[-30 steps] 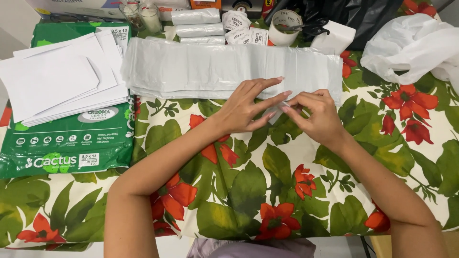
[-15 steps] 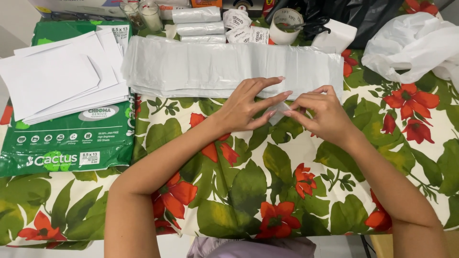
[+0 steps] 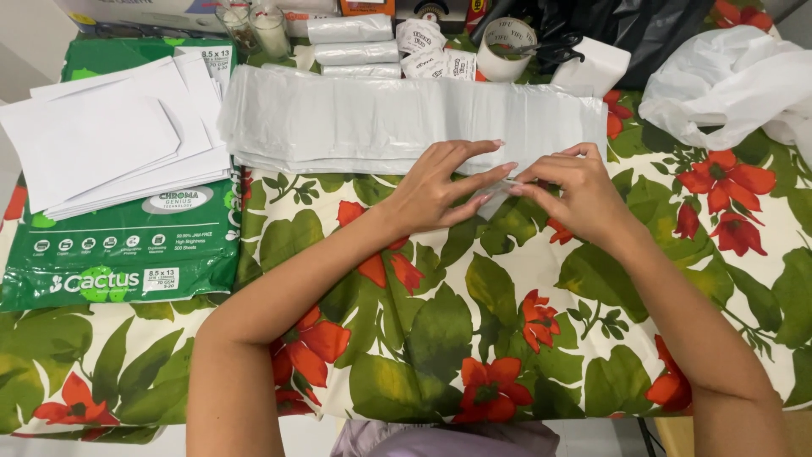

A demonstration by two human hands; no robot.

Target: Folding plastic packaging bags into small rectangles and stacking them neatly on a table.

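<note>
The left hand [image 3: 440,190] lies flat and open on the plastic sheet stack [image 3: 381,123] while the right hand [image 3: 575,195] pinches its edge, which may slip or tear

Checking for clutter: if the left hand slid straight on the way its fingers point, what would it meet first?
Most likely the right hand: the left hand points rightward along the white plastic sheets, fingertips nearly touching it.

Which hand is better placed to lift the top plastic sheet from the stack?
Probably the right hand: its fingertips already pinch the near edge of the flat stack of white plastic sheets. The left hand lies flat beside it, pressing the stack down.
</note>
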